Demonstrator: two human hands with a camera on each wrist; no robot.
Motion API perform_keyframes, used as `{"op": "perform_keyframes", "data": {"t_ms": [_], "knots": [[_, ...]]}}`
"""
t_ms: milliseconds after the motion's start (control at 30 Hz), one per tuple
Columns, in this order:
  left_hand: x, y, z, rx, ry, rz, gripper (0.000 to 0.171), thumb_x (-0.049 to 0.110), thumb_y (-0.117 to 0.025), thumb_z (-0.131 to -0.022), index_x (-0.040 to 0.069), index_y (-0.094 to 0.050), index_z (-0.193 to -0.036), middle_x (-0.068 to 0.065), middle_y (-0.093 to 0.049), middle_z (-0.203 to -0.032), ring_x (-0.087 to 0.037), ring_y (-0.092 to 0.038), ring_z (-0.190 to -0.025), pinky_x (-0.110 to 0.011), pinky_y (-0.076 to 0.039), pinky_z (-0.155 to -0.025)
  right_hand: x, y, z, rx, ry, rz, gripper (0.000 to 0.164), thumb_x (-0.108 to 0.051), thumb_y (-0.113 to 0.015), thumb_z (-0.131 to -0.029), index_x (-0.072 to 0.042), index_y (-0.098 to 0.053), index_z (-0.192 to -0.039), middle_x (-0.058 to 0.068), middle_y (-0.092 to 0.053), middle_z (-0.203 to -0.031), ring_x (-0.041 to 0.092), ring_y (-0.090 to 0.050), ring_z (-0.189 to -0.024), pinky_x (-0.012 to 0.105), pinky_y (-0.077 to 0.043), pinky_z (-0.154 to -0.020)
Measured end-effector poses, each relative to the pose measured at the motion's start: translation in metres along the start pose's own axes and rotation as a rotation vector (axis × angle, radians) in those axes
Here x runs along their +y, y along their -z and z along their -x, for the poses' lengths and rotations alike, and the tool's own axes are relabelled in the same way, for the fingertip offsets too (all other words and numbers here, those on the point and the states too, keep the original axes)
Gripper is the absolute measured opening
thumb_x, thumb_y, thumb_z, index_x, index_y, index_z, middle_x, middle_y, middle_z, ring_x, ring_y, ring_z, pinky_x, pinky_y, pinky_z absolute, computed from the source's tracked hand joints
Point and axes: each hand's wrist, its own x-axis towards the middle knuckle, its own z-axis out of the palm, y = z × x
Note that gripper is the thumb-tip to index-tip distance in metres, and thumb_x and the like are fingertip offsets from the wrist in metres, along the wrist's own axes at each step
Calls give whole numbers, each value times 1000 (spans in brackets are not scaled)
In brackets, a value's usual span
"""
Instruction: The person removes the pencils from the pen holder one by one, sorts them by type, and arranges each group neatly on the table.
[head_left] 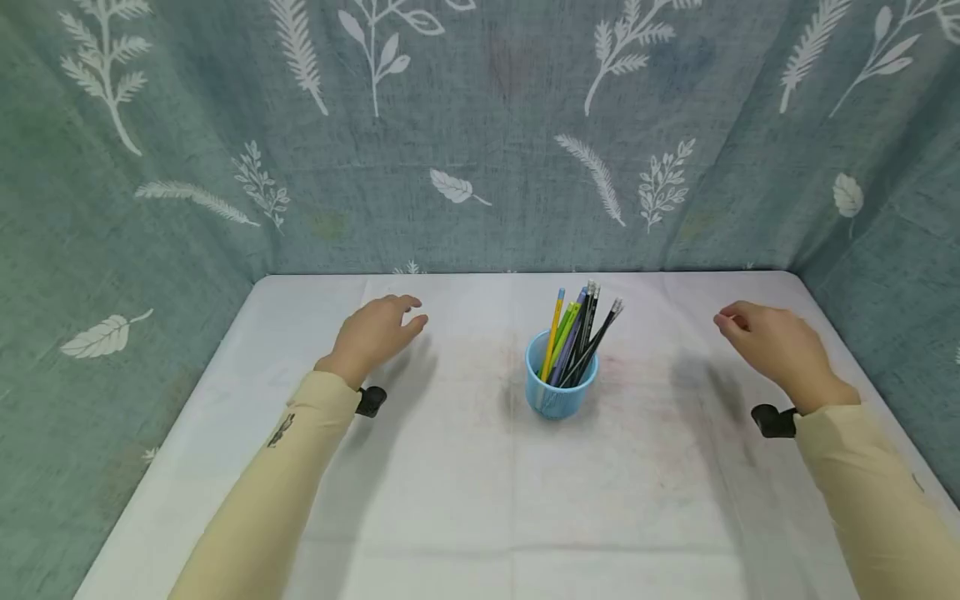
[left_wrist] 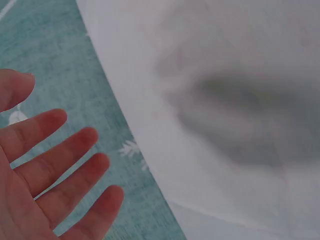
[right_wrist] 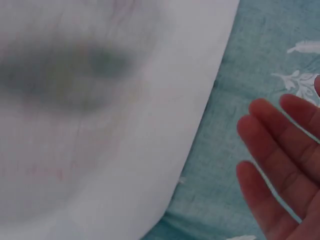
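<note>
A light blue cup [head_left: 553, 402] stands upright on the white-covered table, right of the middle. Several pencils [head_left: 581, 337] lean in it, among them yellow, green, bluish and black ones. To the left of the cup, my left hand [head_left: 377, 335] hovers over the table with nothing in it; the left wrist view shows its fingers [left_wrist: 70, 175] spread and relaxed. My right hand [head_left: 780, 346] is held above the table's right side, well apart from the cup. Its fingers [right_wrist: 280, 155] look loosely bent in the right wrist view and hold nothing.
The white cloth [head_left: 450, 492] covers the table, with faint stains and creases. A grey-green curtain [head_left: 480, 225] with white leaf prints rises behind the far edge and along both sides. Dark bands [head_left: 371, 402] sit at both wrists.
</note>
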Motion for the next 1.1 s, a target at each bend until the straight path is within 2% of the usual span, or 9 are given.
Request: {"op": "perform_keyframes", "data": {"t_ms": [133, 367, 500, 633, 767, 867, 1000, 1100], "knots": [[14, -1, 1, -12, -18, 58, 41, 46, -44, -90, 21, -52, -122, -3, -56, -116, -21, -55, -97, -40, -43, -76, -11, -7, -1, 67, 19, -127, 50, -46, -35, -93, -6, -56, -115, 15, -61, -102, 30, -56, -88, 48, -41, -70], [37, -12, 5, -41, -70, 201, 41, 48, -52, -86, 26, -53, -120, 1, -54, -118, -22, -49, -108, -39, -39, -85, -38, -25, -5, 169, -2, -218, 49, -49, -35, -92, -10, -57, -113, 7, -64, -96, 23, -58, -84, 43, -43, -69], [50, -22, 9, -2, -77, 328, 42, 48, -52, -86, 26, -53, -121, 5, -54, -118, -19, -48, -109, -38, -39, -87, -52, -37, -7, 211, -20, -312, 44, -47, -38, -92, -13, -58, -111, 5, -64, -95, 21, -58, -84, 42, -43, -69], [62, -36, 16, 58, -72, 396, 41, 44, -52, -87, 22, -54, -121, 7, -54, -117, -15, -50, -107, -35, -40, -87, -63, -43, -5, 220, -14, -482, 38, -44, -41, -92, -15, -59, -109, 2, -65, -94, 18, -59, -84, 37, -45, -72], [78, -46, 20, 60, -59, 469, 40, 45, -50, -88, 25, -54, -122, 11, -54, -116, -10, -51, -105, -32, -42, -85, -74, -45, -4, 206, 26, -718, 35, -40, -44, -92, -13, -59, -110, 4, -64, -95, 16, -60, -84, 31, -47, -74], [92, -49, 19, 60, -96, 533, 42, 49, -47, -88, 27, -53, -123, 13, -54, -116, -5, -50, -103, -30, -43, -84, -83, -45, -4, 213, 53, -854, 35, -38, -45, -92, -12, -59, -110, 6, -63, -96, 17, -60, -84, 27, -47, -74], [106, -48, 19, 69, -156, 598, 46, 56, -45, -86, 31, -51, -123, 16, -53, -116, -2, -49, -103, -30, -43, -84, -93, -47, -3, 235, 65, -918, 33, -38, -45, -92, -12, -58, -109, 5, -63, -96, 17, -60, -84, 26, -47, -73], [113, -50, 18, 69, -157, 648, 49, 62, -44, -82, 34, -50, -123, 17, -53, -114, -1, -49, -102, -29, -43, -83, -96, -50, 0, 242, 56, -938, 33, -37, -45, -93, -12, -58, -109, 5, -63, -96, 17, -60, -85, 26, -48, -73]]}}
